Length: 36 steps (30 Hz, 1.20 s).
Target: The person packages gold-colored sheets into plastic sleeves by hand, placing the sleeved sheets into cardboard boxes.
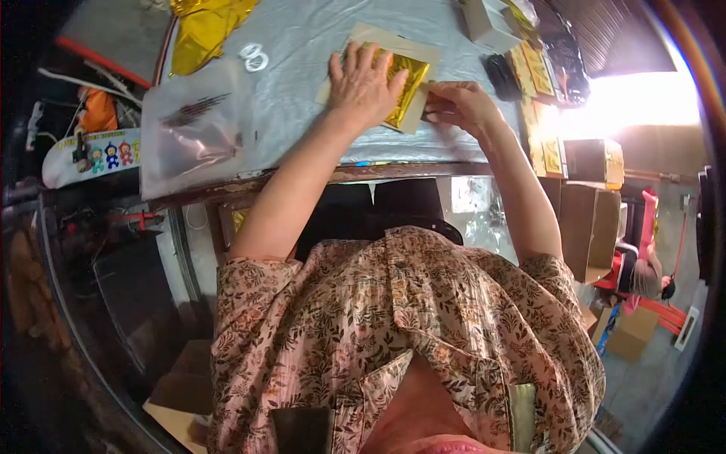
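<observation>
A gold foil piece [415, 76] lies on a beige sheet [425, 56] on the covered table. My left hand [363, 85] rests flat over both, its fingers spread, hiding the left part of the foil. At the sheet's right edge, the thumb and fingers of my right hand [465, 106] are pinched together on the beige border; its lower fingers are slightly blurred.
A clear plastic bag [193, 136] lies at the table's left front, near white rings [255, 57] and gold foil material [200, 38]. To the right are a white box [490, 24], a black object [502, 77] and yellow boxes [538, 113]. A person [639, 272] is farther right.
</observation>
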Each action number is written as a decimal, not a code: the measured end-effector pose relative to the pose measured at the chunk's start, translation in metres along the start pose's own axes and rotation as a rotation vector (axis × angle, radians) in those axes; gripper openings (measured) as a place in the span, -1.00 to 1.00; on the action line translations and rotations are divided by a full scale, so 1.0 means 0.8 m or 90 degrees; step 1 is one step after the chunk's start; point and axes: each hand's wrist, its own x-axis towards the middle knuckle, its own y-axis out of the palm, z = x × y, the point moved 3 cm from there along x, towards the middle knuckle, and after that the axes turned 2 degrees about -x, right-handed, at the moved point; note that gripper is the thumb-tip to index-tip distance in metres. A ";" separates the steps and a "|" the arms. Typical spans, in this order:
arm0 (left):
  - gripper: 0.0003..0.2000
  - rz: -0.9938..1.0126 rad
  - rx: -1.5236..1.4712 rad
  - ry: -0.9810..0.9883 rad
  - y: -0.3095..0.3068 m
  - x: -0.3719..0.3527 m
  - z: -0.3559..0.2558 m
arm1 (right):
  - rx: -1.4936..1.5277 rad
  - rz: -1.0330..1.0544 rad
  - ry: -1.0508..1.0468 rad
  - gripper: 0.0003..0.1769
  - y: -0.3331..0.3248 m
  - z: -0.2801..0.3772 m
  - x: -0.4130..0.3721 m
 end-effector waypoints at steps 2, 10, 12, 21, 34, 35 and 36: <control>-0.41 0.010 -0.003 -0.008 -0.003 0.000 0.002 | -0.042 -0.013 -0.046 -0.74 0.010 -0.003 0.001; -0.47 -0.031 -0.104 0.027 -0.022 0.002 0.006 | 0.002 0.009 -0.126 -0.84 0.025 -0.024 0.019; -0.50 -0.046 -0.141 0.046 -0.034 0.006 0.010 | 0.052 -0.007 -0.135 -0.79 0.026 -0.026 0.014; -0.51 -0.665 -0.759 -0.277 -0.126 -0.070 0.075 | 0.174 0.056 -0.172 -0.81 0.032 -0.010 -0.024; -0.57 -0.057 -0.679 -0.108 -0.030 -0.029 -0.026 | 0.163 0.114 -0.199 -0.81 0.059 -0.007 -0.085; -0.57 -0.062 -0.760 -0.114 -0.027 -0.029 -0.033 | 0.152 0.111 -0.210 -0.79 0.059 -0.007 -0.087; -0.56 -0.067 -0.841 -0.119 -0.025 -0.031 -0.037 | 0.151 0.112 -0.211 -0.79 0.060 -0.007 -0.089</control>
